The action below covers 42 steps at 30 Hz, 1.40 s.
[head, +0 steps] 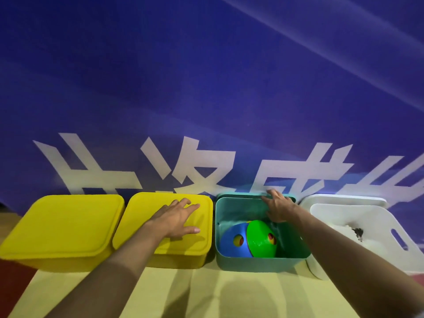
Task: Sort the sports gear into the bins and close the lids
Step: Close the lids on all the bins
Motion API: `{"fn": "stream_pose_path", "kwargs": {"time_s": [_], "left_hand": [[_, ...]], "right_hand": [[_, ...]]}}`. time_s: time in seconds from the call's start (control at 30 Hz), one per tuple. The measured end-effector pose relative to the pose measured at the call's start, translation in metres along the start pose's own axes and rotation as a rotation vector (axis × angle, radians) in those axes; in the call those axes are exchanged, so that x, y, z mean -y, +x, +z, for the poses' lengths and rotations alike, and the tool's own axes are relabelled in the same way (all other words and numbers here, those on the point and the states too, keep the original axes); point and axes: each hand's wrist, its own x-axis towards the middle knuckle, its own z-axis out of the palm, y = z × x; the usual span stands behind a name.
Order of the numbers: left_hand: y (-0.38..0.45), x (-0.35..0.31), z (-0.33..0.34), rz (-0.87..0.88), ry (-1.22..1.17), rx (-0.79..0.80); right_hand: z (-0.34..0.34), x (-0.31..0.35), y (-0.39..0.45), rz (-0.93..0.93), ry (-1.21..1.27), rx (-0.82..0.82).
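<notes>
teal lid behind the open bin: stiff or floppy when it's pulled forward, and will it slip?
The teal lid looks like moulded plastic with a straight rim, so probably stiff and light. It stands on edge behind the teal bin, so it may tip or slide. The right hand holds only its top edge; the smooth surface could slip.

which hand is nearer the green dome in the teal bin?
Right. The right hand is at the teal bin's back edge, gripping the teal lid just above the green dome. The left hand lies flat on the neighbouring yellow lid.
</notes>
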Motion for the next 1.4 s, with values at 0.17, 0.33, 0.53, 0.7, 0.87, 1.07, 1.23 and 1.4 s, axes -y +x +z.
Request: {"fn": "stream_pose_path", "kwargs": {"time_s": [0.17,0.33,0.53,0.7,0.87,1.07,1.23,1.4], "left_hand": [[0.022,-0.038,-0.004,-0.109,-0.135,-0.075],[0.033,-0.069,0.008,-0.164,-0.178,-0.047],[0.050,-0.080,0.015,-0.113,-0.081,0.032],[0.066,-0.081,0.013,-0.015,-0.021,0.053],[0.073,-0.082,0.014,0.046,0.014,0.047],[0.078,-0.083,0.017,0.080,0.034,-0.033],[0.077,-0.083,0.012,0.063,-0.020,-0.192],[0.075,-0.081,-0.006,0.113,-0.018,-0.309]], "right_hand": [[0.012,-0.020,0.018,-0.081,-0.005,-0.031],[0.024,-0.035,0.028,-0.176,0.056,-0.158],[0.033,-0.024,0.031,-0.204,0.005,-0.174],[0.050,-0.008,0.021,-0.138,-0.114,-0.128],[0.046,-0.004,0.018,-0.117,-0.040,-0.129],[0.030,-0.025,0.019,-0.230,-0.017,-0.175],[0.010,-0.035,0.004,-0.284,-0.010,-0.350],[-0.005,-0.037,-0.024,-0.307,-0.009,-0.555]]}}
